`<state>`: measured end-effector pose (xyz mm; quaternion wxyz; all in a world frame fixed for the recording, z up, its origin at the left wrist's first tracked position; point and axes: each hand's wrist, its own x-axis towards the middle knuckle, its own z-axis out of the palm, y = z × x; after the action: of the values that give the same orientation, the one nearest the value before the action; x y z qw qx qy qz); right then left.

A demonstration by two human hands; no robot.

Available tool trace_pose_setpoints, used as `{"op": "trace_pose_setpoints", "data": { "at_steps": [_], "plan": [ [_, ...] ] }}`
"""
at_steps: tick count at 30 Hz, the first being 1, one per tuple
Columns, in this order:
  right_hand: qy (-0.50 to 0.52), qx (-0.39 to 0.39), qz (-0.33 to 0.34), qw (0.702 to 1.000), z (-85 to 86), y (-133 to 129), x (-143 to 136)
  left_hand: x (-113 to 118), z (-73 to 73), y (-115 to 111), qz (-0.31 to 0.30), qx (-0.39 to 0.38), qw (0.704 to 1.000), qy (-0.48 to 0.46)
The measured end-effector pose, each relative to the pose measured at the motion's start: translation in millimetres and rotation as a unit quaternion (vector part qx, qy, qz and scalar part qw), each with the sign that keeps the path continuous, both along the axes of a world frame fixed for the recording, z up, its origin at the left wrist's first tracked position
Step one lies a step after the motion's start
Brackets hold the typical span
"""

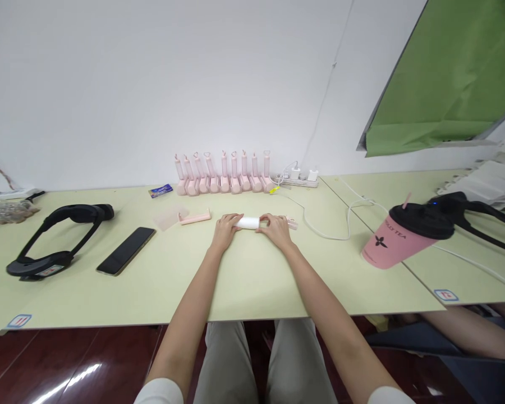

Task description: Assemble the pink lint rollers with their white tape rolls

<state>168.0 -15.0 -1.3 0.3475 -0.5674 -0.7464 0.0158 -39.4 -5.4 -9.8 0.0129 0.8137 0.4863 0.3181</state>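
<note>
A white roll [247,223] lies level just above or on the pale green table, between both hands. My left hand [226,229] is closed on its left end. At the right end, my right hand [276,228] has thumb and fingers bent around the edge of the roll. A pink handle-shaped frame [194,217] rests left of my left hand, beside a thin clear sheet [170,218]. Another pink part [292,223] shows partly behind my right hand.
Several pink roller devices [224,182] stand along the wall, near a power strip [297,181] with a white cable. Left are a phone [126,251] and a black headset [61,261]. A pink cup [387,241] stands right; another person's arm [471,331] shows beyond.
</note>
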Motion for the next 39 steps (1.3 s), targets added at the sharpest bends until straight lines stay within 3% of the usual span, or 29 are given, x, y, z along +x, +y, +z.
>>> {"op": "trace_pose_setpoints", "data": {
  "at_steps": [5, 10, 16, 22, 31, 39],
  "plan": [
    [-0.025, -0.015, 0.003, 1.0, 1.8, -1, 1, -2, -2.8, 4, -0.027, 0.007, 0.999, -0.022],
    [-0.002, -0.002, 0.001, 1.0, -1.1, 1, 1, -3, -4.0, 5, -0.032, 0.008, 0.999, -0.041],
    [-0.06, 0.009, 0.008, 0.998, -4.1, 2, 1, -3, -3.8, 4, -0.031, -0.001, 0.999, -0.042],
    [-0.055, 0.011, 0.017, 0.998, -3.2, 2, 2, -3, -4.8, 4, -0.034, 0.002, 0.998, -0.044],
    [-0.042, -0.024, 0.03, 0.998, 5.3, -4, 3, -3, -0.9, 1, -0.018, -0.004, 1.0, -0.026],
    [-0.105, 0.003, 0.005, 0.995, 6.4, -5, 19, 1, 8.2, -7, 0.004, 0.023, 0.998, -0.051]
  ]
}}
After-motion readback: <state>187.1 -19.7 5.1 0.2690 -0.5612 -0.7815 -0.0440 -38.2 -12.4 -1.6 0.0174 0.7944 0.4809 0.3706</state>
